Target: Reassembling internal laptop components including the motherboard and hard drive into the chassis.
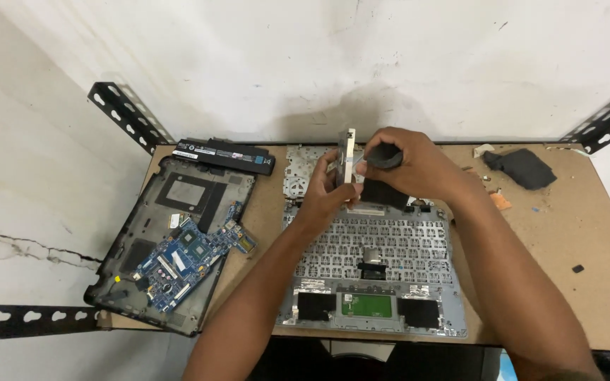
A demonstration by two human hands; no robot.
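Both forearms are bare up to the picture's lower edge, with no sleeves, gloves, watch or rings visible on the left hand (330,189) or right hand (418,166).

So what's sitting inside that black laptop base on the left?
Inside the black laptop base lies a blue circuit board, tilted, with a small yellow spot near its lower corner. Whatever is beneath the board is covered.

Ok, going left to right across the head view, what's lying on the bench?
Black laptop base with its blue circuit board → long black battery → upturned keyboard panel → dark cloth pad.
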